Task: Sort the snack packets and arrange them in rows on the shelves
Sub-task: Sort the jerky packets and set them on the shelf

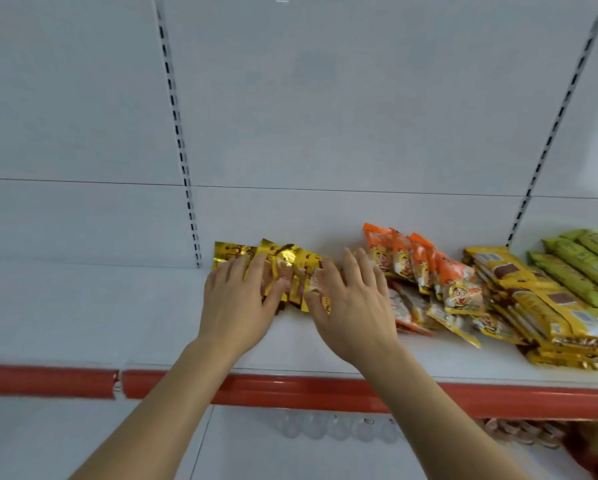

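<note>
On the white shelf (83, 306), just left of the orange packets (425, 268), both hands are pressing on the gold packets (287, 261): the left hand (235, 306) and the right hand (353, 306) are lying flat, fingers straight and spread, gripping nothing.

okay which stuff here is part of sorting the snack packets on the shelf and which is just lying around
Part of the job: gold packets under the left hand and right hand; orange packets; yellow packets; green packets; shelf.

Lying about: clear round items below the shelf.
</note>
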`<state>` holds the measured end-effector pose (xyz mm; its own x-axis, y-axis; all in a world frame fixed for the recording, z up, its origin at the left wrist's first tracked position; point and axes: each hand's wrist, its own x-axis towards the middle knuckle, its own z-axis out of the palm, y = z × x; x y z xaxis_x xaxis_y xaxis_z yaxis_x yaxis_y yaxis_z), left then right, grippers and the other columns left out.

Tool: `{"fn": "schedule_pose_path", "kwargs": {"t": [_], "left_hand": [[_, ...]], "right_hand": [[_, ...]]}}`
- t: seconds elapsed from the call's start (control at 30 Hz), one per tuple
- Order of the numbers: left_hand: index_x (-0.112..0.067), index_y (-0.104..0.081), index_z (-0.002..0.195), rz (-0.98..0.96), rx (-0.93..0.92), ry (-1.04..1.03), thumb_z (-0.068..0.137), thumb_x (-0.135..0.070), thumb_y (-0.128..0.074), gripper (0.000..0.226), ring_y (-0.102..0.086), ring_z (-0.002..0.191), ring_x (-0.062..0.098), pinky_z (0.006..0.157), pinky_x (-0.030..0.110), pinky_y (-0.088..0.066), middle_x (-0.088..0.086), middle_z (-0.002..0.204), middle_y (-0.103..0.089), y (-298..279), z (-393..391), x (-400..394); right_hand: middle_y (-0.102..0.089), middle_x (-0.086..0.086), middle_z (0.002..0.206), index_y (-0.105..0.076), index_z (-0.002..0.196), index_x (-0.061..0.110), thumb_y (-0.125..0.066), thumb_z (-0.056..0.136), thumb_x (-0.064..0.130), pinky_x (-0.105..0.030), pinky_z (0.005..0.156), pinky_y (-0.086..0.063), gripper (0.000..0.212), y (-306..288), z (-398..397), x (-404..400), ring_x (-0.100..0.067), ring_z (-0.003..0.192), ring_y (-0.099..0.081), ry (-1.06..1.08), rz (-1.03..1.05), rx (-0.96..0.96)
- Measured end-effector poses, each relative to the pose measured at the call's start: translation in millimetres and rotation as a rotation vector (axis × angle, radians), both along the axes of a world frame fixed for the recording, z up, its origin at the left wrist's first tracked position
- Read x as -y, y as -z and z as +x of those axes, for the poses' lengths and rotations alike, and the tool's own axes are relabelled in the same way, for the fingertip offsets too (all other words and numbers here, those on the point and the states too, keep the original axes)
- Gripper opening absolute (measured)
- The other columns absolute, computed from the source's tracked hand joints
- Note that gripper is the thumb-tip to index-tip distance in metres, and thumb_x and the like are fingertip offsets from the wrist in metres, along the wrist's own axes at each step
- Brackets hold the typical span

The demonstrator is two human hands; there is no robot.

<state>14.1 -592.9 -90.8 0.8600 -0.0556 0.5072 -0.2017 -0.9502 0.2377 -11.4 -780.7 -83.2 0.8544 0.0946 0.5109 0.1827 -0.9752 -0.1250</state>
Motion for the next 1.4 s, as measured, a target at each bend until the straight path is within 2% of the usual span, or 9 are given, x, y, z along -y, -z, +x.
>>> {"fn": "schedule_pose_path", "kwargs": {"t": [0.2, 0.57, 0.73, 0.9, 1.03, 1.17, 1.23, 1.33, 1.4], "left_hand": [[-0.015, -0.046, 0.151, 0.047, -0.05, 0.075, 0.103, -0.049, -0.047, 0.059, -0.05, 0.137, 0.03, 0.112, 0.047, -0.041, 0.006, 0.147, -0.057, 18.3, -1.9, -53.1], [-0.014, -0.053, 0.147, 0.05, -0.086, 0.278, 0.1, -0.044, -0.036, 0.059, -0.043, 0.141, 0.029, 0.118, 0.048, -0.035, 0.005, 0.148, -0.055, 33.8, 28.5, -12.8], [-0.013, -0.069, 0.128, 0.055, -0.106, 0.308, 0.099, -0.044, -0.034, 0.055, -0.058, 0.12, 0.031, 0.101, 0.046, -0.048, 0.004, 0.124, -0.068, 41.3, 48.1, 1.0], [-0.019, -0.067, 0.078, -0.308, -0.039, 0.255, 0.109, -0.046, -0.029, 0.056, -0.063, 0.09, 0.026, 0.077, 0.036, -0.046, -0.005, 0.077, -0.063, 11.3, 47.2, 19.9], [-0.019, -0.075, 0.099, -0.997, -0.581, 0.253, 0.104, -0.065, -0.035, 0.061, -0.065, 0.093, 0.018, 0.086, 0.036, -0.048, 0.001, 0.093, -0.072, -27.2, 51.5, 30.5], [-0.015, -0.071, 0.105, -1.038, -0.516, 0.157, 0.101, -0.032, -0.061, 0.02, -0.066, 0.088, 0.022, 0.064, 0.028, -0.047, 0.009, 0.104, -0.073, -20.7, 72.7, 17.1], [-0.013, -0.07, 0.113, -1.029, -0.425, 0.116, 0.102, -0.026, -0.059, 0.02, -0.065, 0.093, 0.023, 0.066, 0.028, -0.044, 0.007, 0.108, -0.072, -16.0, 85.0, 5.0], [-0.014, -0.063, 0.118, -1.026, -0.393, 0.082, 0.1, -0.021, -0.06, 0.02, -0.064, 0.091, 0.02, 0.068, 0.029, -0.047, 0.005, 0.108, -0.07, -17.3, 92.1, -19.2], [-0.017, -0.061, 0.118, -1.031, -0.435, 0.088, 0.1, -0.019, -0.06, 0.019, -0.065, 0.094, 0.02, 0.073, 0.031, -0.05, 0.005, 0.109, -0.069, -15.8, 94.4, -34.2]], "right_hand": [[-0.025, -0.01, 0.163, -0.027, 0.156, 0.023, -0.042, 0.097, 0.055, -0.049, 0.123, -0.016, 0.068, 25.0, -7.2, -62.5, -0.033, 0.154, -0.011, 0.04, 0.048, -0.154], [-0.024, -0.009, 0.163, -0.004, 0.161, 0.017, -0.044, 0.098, 0.026, -0.044, 0.122, -0.022, 0.075, 28.5, 33.3, -36.2, -0.034, 0.151, -0.015, 0.176, -0.063, -0.386], [-0.063, -0.004, 0.121, -0.053, 0.133, 0.019, -0.047, 0.098, 0.013, -0.037, 0.079, -0.05, 0.037, 30.2, 47.5, -23.5, -0.029, 0.113, -0.06, 0.164, -0.133, -0.262], [-0.074, -0.002, 0.096, -0.057, 0.139, 0.027, -0.064, 0.081, 0.001, -0.029, 0.047, -0.043, 0.064, 25.5, 43.8, -20.1, -0.025, 0.067, -0.068, 0.097, 0.081, 0.232], [-0.07, 0.0, 0.123, -0.065, 0.13, 0.017, -0.047, 0.087, 0.011, -0.034, 0.073, -0.059, 0.047, 31.8, 33.9, -37.4, -0.022, 0.101, -0.069, -0.259, 0.098, 0.312], [-0.057, -0.002, 0.143, -0.057, 0.139, 0.013, -0.044, 0.093, 0.017, -0.03, 0.108, -0.043, 0.049, 30.8, 33.7, -39.9, -0.02, 0.133, -0.051, -0.493, 0.186, 0.084], [-0.056, 0.0, 0.144, -0.054, 0.142, 0.015, -0.04, 0.093, 0.021, -0.022, 0.108, -0.038, 0.051, 22.1, 37.3, -39.0, -0.016, 0.133, -0.048, -0.4, 0.307, -0.001], [-0.057, -0.003, 0.135, -0.052, 0.138, 0.018, -0.043, 0.1, 0.035, -0.036, 0.096, -0.045, 0.043, 18.7, 66.3, -33.8, -0.028, 0.124, -0.052, -0.033, 0.261, -0.138], [-0.05, -0.006, 0.14, -0.041, 0.145, 0.027, -0.043, 0.094, 0.06, -0.044, 0.101, -0.045, 0.061, 19.3, 83.7, -35.8, -0.034, 0.128, -0.048, 0.107, 0.153, -0.411]]}}
